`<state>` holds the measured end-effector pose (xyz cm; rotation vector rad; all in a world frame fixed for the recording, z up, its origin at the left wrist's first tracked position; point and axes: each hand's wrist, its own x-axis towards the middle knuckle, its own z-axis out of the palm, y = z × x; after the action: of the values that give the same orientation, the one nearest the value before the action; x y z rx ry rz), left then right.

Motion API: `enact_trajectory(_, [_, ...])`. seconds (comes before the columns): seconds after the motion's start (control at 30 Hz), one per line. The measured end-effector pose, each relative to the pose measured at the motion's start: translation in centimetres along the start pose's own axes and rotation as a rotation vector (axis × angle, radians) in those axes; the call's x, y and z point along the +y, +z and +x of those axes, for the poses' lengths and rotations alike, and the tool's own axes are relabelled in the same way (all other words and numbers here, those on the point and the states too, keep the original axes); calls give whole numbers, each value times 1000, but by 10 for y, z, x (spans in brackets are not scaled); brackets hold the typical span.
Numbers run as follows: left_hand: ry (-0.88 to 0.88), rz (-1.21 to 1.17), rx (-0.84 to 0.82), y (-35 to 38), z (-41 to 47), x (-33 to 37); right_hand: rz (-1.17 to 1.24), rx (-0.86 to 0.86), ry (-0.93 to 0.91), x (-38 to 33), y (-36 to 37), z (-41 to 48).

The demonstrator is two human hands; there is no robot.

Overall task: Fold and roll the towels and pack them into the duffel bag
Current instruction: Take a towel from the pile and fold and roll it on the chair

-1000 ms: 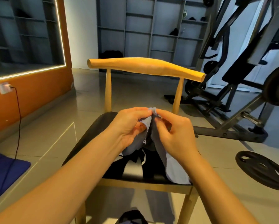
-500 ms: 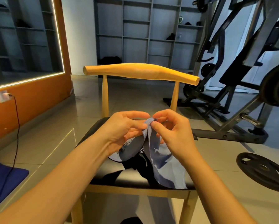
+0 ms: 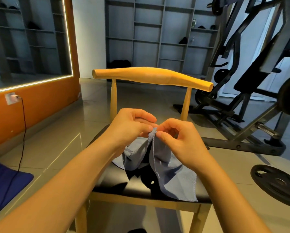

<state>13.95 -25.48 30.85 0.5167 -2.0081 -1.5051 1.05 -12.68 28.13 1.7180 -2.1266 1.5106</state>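
Observation:
A blue-grey towel (image 3: 171, 172) hangs from both my hands over the black seat of a wooden chair (image 3: 117, 185). My left hand (image 3: 132, 126) pinches the towel's top edge between thumb and fingers. My right hand (image 3: 179, 140) pinches the same edge right beside it, so the two hands almost touch. The towel's lower part lies spread on the seat toward the front right corner. A dark object (image 3: 137, 230) shows at the bottom edge under the chair; I cannot tell whether it is the duffel bag.
The chair's curved backrest (image 3: 151, 78) stands just beyond my hands. A weight machine (image 3: 241, 98) fills the right side, with a black weight plate (image 3: 278, 184) on the floor. A blue mat (image 3: 4, 182) and a cable (image 3: 22, 132) lie at left.
My hands have dropped slightly and drawn the towel's top edge together between them. More of the towel now lies spread on the seat.

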Motion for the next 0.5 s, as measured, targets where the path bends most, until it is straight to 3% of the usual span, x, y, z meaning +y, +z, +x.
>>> enact_trajectory(0.27, [109, 101, -32, 5, -3, 1, -199, 44, -86, -7, 0, 0])
enact_trajectory(0.5, [171, 274, 27, 8, -2, 1, -206, 47, -52, -5, -1, 1])
